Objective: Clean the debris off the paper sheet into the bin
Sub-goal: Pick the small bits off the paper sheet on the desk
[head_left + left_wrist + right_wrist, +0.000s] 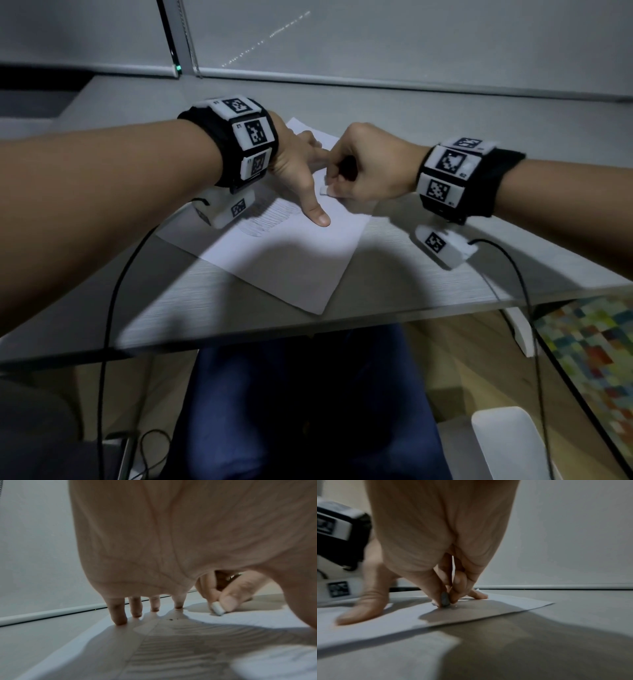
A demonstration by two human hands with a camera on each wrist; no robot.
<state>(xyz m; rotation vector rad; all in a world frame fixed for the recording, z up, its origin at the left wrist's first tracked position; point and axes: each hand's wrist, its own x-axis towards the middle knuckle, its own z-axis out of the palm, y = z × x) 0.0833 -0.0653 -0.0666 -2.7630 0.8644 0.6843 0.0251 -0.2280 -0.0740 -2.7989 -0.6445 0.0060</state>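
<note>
A white paper sheet (291, 267) lies at an angle on the grey table, with pencil shading (270, 219) across its left part. My left hand (298, 164) presses it flat with spread, straight fingers (118, 615), thumb pointing toward me. My right hand (370, 171) pinches a small white eraser (325, 190) between thumb and fingers, its end down on the paper just right of the left thumb. The eraser (217, 609) and a few dark crumbs of debris (171, 619) near my left fingertips show in the left wrist view. From the right wrist the eraser (445, 599) looks grey.
The grey table (428, 274) has its front edge close to me and a wall with a blind behind it. A white rounded container (507, 442) stands on the floor at the lower right, beside a colourful mat (596, 346). Black cables (109, 308) hang from both wrists.
</note>
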